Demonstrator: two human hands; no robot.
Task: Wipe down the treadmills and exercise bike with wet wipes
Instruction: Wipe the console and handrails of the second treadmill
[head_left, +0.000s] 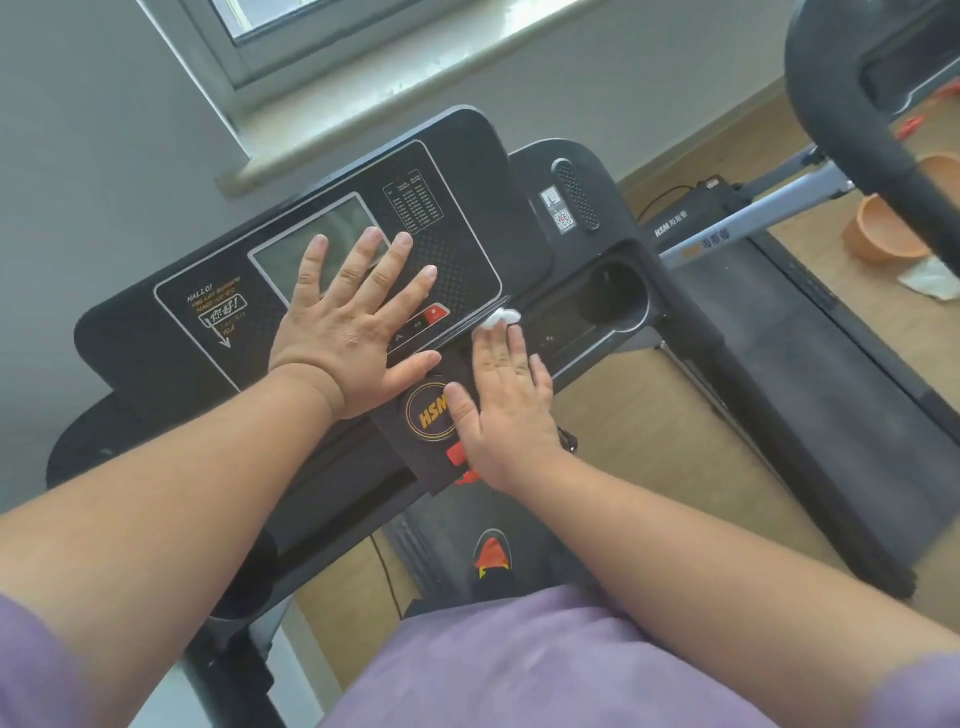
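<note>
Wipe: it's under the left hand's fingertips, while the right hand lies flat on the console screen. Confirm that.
Not right: the hands are swapped. The head view shows the wipe under the right hand's fingertips, while the left hand lies flat on the console screen.

"HSM" stands in yellow on the round badge (427, 414) of the near treadmill console (130, 332), and in white on the far black base (691, 221) at right.

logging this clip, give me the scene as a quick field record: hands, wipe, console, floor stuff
left hand: flat, fingers spread, pressing on the console panel over the screen
right hand: straight fingers pushing the wet wipe along the seam below the panel
wet wipe: white, bunched under the fingertips
cup holder: right of the wipe
floor: orange bowl, crumpled white wipe
</note>
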